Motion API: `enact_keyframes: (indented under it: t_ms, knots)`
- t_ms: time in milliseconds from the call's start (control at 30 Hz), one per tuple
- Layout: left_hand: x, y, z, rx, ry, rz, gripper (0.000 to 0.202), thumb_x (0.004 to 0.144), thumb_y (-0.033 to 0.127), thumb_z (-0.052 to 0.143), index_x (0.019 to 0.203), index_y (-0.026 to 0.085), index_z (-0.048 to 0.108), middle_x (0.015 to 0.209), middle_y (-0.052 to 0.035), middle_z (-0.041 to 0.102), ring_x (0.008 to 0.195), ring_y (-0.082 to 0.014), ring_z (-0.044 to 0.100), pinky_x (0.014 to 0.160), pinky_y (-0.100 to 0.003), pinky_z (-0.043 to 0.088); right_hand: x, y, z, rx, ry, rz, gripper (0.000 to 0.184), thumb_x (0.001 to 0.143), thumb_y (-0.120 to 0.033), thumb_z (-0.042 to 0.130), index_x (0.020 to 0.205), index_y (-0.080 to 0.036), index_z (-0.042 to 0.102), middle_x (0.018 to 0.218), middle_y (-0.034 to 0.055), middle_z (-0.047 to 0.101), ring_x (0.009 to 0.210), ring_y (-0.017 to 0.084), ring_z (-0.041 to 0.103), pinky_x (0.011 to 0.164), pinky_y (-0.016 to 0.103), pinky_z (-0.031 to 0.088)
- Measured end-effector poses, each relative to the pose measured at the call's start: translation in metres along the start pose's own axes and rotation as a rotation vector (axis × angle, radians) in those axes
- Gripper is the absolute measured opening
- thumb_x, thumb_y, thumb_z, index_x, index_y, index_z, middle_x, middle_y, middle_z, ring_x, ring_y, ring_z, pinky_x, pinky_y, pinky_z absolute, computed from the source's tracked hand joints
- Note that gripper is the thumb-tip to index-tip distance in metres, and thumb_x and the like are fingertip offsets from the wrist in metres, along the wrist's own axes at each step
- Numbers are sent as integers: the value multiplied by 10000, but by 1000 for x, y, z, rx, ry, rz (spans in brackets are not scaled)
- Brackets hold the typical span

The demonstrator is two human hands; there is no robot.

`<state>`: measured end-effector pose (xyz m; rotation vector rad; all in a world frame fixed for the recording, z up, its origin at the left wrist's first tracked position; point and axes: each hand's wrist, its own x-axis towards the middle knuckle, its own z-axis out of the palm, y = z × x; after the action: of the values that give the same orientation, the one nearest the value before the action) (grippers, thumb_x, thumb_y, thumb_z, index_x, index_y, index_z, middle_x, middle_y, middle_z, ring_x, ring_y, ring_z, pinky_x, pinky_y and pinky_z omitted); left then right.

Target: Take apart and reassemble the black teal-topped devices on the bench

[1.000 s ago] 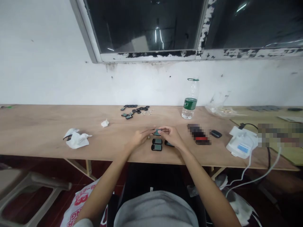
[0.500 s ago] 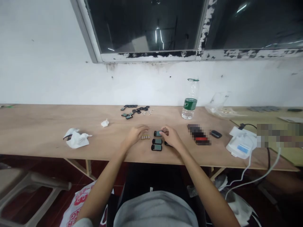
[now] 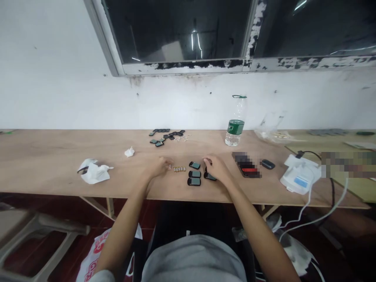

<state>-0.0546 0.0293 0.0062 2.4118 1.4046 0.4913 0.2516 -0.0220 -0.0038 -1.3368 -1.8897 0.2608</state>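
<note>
Three small dark oval devices with grey-green faces lie in a column on the wooden table [image 3: 58, 156]: one [image 3: 194, 165], one [image 3: 194, 174] and one [image 3: 194, 181]. My right hand [image 3: 216, 169] rests just right of them, fingers curled over another dark device [image 3: 209, 177]. My left hand [image 3: 158, 167] lies on the table to the left, fingers loosely bent, its tips close to a short row of small brass-coloured pieces [image 3: 179, 169]. Whether the left fingers pinch anything is not visible.
A pile of more dark devices [image 3: 166, 137] sits at the back. A water bottle [image 3: 235, 125], crumpled tissues [image 3: 94, 171], a small black case [image 3: 268, 164] and a white appliance with cables [image 3: 299, 178] are on the table. A chair [image 3: 32, 239] stands low left.
Both hands held a device together above the column. The device now lies at the column's top; the left hand drew back left past the brass pieces, the right hand moved down-right onto another device.
</note>
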Motion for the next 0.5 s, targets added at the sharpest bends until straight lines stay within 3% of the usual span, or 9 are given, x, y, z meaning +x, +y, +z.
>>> enact_keyframes:
  t_ms: [167, 267, 400, 500]
  knots:
    - [-2, 6, -4, -41, -45, -74, 317, 756, 203, 638, 1053, 181, 748, 1113, -83, 756, 1026, -273, 692, 916, -371, 542, 2, 22, -21, -9, 39, 54, 223, 928, -174, 515, 998, -170, 726, 1069, 101, 741, 1001, 230, 674, 931, 331, 492]
    - [-1, 4, -4, -122, -52, -48, 302, 760, 287, 673, 1034, 187, 748, 1090, -83, 763, 985, -266, 699, 873, -363, 554, 3, 35, -29, -6, 21, 62, 224, 917, -180, 524, 994, -172, 734, 1065, 102, 746, 986, 226, 683, 919, 320, 506]
    - [-1, -7, -7, -90, 37, 5, 326, 878, 426, 541, 1014, 210, 744, 1048, -61, 770, 953, -255, 693, 847, -349, 539, 3, 51, -31, -55, -4, 97, 279, 907, -132, 484, 996, -166, 746, 1079, 104, 751, 1020, 234, 681, 961, 329, 492]
    - [1, -19, -5, -46, 75, -18, 354, 892, 423, 487, 982, 199, 745, 1038, -70, 766, 940, -265, 689, 833, -354, 534, 1, 58, -26, -113, -28, 107, 354, 859, -48, 464, 1067, -136, 736, 1151, 129, 731, 1104, 248, 655, 1021, 343, 458]
